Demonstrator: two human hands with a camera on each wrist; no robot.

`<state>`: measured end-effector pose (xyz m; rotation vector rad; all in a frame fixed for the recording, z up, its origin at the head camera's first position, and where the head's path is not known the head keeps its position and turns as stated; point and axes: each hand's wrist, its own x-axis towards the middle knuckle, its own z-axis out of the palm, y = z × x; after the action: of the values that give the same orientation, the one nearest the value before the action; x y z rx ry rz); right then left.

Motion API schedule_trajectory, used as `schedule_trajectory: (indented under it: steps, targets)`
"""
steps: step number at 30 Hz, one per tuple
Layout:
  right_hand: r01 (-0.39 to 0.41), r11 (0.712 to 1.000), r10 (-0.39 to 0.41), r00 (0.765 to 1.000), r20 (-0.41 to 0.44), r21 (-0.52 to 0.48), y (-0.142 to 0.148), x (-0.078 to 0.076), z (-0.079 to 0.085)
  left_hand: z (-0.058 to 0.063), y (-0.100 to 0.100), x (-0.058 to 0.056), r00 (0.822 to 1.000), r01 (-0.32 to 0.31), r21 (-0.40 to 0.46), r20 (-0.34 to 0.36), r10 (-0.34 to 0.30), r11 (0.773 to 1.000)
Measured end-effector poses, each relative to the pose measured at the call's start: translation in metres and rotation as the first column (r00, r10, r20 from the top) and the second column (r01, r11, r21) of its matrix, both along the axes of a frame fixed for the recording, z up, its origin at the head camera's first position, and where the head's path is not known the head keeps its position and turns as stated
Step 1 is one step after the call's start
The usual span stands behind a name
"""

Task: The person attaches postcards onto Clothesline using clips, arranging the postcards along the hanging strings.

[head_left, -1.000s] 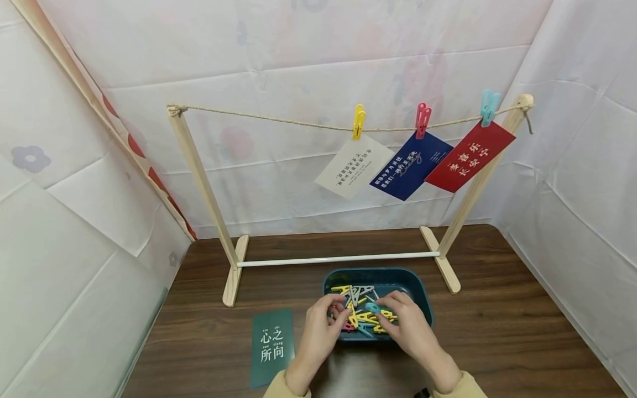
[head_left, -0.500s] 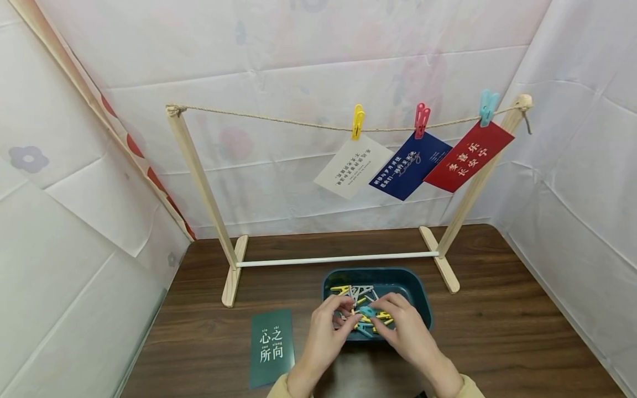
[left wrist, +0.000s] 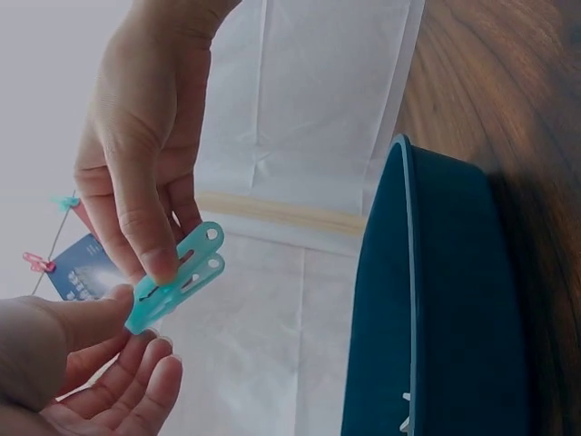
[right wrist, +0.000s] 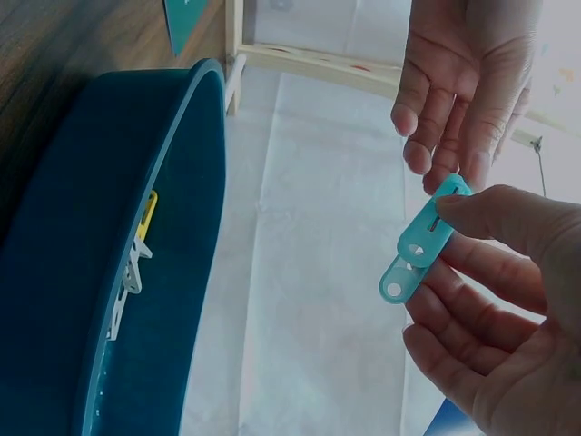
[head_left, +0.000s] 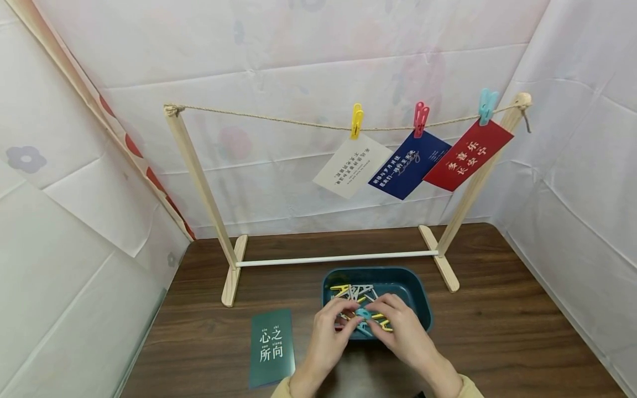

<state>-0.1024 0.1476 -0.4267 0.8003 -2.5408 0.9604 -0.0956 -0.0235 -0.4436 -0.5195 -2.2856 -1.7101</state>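
Over the dark teal tray [head_left: 418,293], my two hands meet at a light blue clothespin [head_left: 363,314]. The right hand [head_left: 405,331] pinches it, its thumb flat on the side, as the right wrist view shows; both looped handles of the clothespin [right wrist: 418,245] stick out past the fingers. My left hand [head_left: 325,334] has thumb and forefinger at the other end, the narrow tip of the clothespin [left wrist: 172,283] between them. Below, several yellow, grey and blue clothespins [head_left: 365,330] lie in the tray, partly hidden by the hands.
Behind the tray stands a wooden frame [head_left: 204,188] with a string [head_left: 269,118]. White [head_left: 350,166], blue [head_left: 405,166] and red [head_left: 468,157] cards hang from it by yellow, pink and light blue clothespins. A green card [head_left: 272,348] lies on the table, left of the tray.
The right hand has shifted left with the light blue clothespin, and the left hand has come right, so that its fingertips now meet the clothespin. The hanging cards stay put.
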Motion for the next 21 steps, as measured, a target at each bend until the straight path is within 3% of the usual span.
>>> schedule_trajectory:
  steps: [6,12,21]
  targets:
    - [-0.023,1.000,0.023,0.999,-0.049,-0.009,0.0004,-0.0001,-0.0002,-0.0009,0.0013,0.0003,0.998,-0.016,0.038,-0.053,0.018,0.999]
    - [-0.039,0.999,0.037,0.996,-0.087,-0.026,0.0000,-0.0001,-0.0004,-0.0031,0.0018,-0.0001,0.997,-0.046,0.090,-0.051,0.051,0.995]
    - [0.026,0.996,-0.023,0.999,0.030,-0.084,0.0032,0.0020,-0.0004,-0.0069,0.0012,-0.0002,0.996,-0.082,0.172,-0.021,0.087,0.982]
